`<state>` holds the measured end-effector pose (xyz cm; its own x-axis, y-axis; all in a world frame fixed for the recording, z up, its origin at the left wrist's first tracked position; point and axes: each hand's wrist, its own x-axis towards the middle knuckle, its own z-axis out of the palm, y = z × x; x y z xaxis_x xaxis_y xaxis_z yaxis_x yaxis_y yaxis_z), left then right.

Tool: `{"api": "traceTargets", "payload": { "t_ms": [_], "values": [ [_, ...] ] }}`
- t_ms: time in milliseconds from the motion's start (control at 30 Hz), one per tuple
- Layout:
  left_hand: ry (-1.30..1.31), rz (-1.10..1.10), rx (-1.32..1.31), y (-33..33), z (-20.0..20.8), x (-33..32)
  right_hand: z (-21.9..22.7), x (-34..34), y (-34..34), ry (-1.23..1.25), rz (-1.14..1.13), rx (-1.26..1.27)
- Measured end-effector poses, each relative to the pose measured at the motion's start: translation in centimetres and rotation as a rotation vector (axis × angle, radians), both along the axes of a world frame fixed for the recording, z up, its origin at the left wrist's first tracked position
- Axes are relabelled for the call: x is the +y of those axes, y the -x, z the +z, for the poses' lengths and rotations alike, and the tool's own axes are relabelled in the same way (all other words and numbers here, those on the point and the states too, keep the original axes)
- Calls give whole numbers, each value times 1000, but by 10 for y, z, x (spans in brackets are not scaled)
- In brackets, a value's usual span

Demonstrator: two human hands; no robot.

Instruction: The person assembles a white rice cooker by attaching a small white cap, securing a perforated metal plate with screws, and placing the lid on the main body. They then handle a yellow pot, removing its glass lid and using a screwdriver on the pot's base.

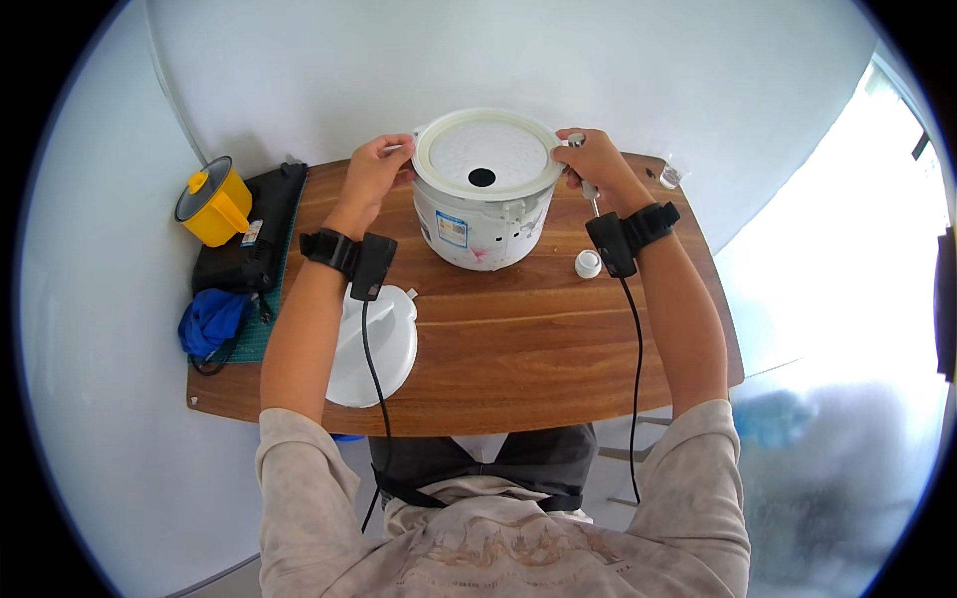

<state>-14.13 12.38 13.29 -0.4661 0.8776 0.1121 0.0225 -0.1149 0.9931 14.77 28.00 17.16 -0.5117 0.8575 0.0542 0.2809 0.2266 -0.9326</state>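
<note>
A white rice cooker [478,231] stands upright at the far middle of the table, flower prints and a label on its side. Its top is a pale round panel [488,135] with a dark hole near the front. My left hand [377,171] is closed in a pinch on the rim's left side. At the right side of the rim, my right hand [600,164] presses its fingers to the edge while gripping a screwdriver [589,189], whose shaft points down toward me. A small white round cap [588,263] sits on the table below the right hand.
A white plastic lid [377,354] lies under my left forearm on the wooden table [518,369]. Farther left are a yellow pot [221,207], a black case [274,214] and a blue cloth [211,321]. A small clear cup [670,177] stands by the far right edge.
</note>
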Motion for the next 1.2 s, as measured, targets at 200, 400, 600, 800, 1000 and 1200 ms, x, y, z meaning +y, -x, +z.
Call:
{"api": "traceTargets", "payload": {
  "t_ms": [200,400,600,800,1000,1200],
  "values": [
    [52,-22,21,1,3,-2,5,-9,-1,-10,13,-11],
    [51,-32,25,-3,5,-4,4,-10,-3,37,26,25],
    [55,-34,13,-4,7,-5,8,-17,-4,36,29,-26],
    [47,-49,29,-6,6,-5,7,-19,-6,50,4,-14],
    [32,-43,63,-4,2,-4,5,-22,-5,67,11,16],
    [22,-36,81,-5,3,-3,2,-17,-6,63,14,19]
  ]
}}
